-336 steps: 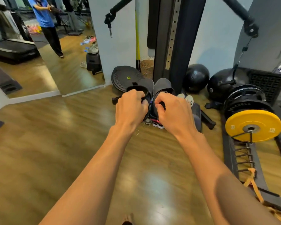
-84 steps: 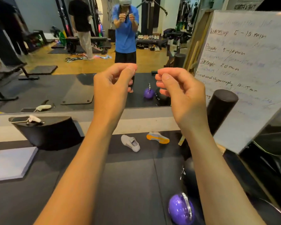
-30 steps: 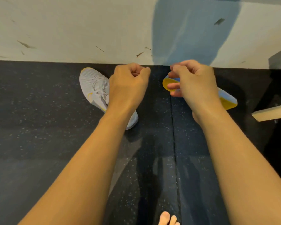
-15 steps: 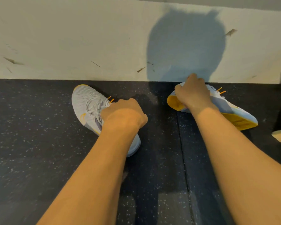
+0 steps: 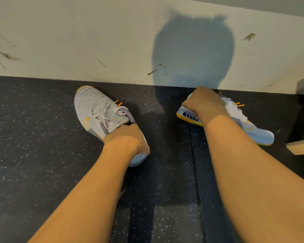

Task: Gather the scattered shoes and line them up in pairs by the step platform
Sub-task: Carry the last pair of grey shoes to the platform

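Note:
Two grey-white trainers with yellow trim lie on the black speckled mat close to the wall. The left shoe stands upright, toe pointing to the wall. My left hand grips it at the heel opening, fingers curled into the collar. The right shoe lies tipped on its side, sole edge towards me, heel at the left. My right hand grips its heel end, fingers curled over the top. The step platform is out of view.
A scuffed cream wall rises just behind the shoes, with my shadow on it. A pale wooden board end juts in at the right edge. A seam runs down the rubber mat between my arms.
Both hands have dropped lower and closed on the shoes: the left one onto the left shoe's collar, the right one further over the heel of the tipped shoe. The camera has moved closer.

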`<state>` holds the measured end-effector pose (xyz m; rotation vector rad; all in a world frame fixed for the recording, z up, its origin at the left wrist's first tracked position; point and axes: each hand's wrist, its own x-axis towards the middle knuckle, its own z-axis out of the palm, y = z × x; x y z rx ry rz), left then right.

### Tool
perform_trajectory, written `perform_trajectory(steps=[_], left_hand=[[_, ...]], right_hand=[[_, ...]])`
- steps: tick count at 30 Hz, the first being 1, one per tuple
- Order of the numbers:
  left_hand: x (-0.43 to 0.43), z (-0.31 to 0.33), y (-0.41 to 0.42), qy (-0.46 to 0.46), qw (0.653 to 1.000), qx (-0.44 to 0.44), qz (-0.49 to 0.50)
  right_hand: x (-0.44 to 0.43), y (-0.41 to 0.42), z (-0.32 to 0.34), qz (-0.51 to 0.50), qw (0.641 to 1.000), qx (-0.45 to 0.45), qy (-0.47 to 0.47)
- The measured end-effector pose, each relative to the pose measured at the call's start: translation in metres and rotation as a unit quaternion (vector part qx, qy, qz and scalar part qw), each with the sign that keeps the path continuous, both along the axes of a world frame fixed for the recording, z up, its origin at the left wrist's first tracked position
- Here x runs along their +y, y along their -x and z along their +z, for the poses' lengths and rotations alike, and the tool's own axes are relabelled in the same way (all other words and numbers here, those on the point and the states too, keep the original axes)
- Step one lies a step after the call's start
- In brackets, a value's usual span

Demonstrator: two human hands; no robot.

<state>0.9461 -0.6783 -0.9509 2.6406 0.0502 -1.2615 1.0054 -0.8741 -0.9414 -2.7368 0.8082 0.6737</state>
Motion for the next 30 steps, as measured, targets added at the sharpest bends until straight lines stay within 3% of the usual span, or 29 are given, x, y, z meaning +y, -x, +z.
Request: perform_trajectory(steps=[7, 11, 13, 16, 24, 30], left_hand=[[0.01, 0.029, 0.021, 0.026, 0.991, -0.077, 0.106], [0.026, 0.071, 0.034, 0.041, 0.985, -0.13, 0.105], [0.03, 0.099, 0.043, 0.045, 0.987, -0.118, 0.1], [0.036, 0.155, 0.055, 0.057, 0.99, -0.091, 0.093], [0.082, 0.358, 0.061, 0.061, 0.988, -0.1, 0.1], [0.14, 0.533, 0.07, 0.058, 0.981, -0.139, 0.123]], right_hand=[[0.019, 0.052, 0.007, -0.007, 0.994, 0.096, -0.056], [0.034, 0.082, 0.049, -0.023, 0.985, 0.149, -0.083], [0.043, 0.095, 0.082, -0.005, 0.989, 0.12, -0.089], [0.058, 0.11, 0.141, 0.051, 0.989, 0.075, -0.118], [0.113, 0.127, 0.349, 0.088, 0.969, 0.08, -0.215], [0.171, 0.134, 0.514, 0.196, 0.964, 0.031, -0.179]])
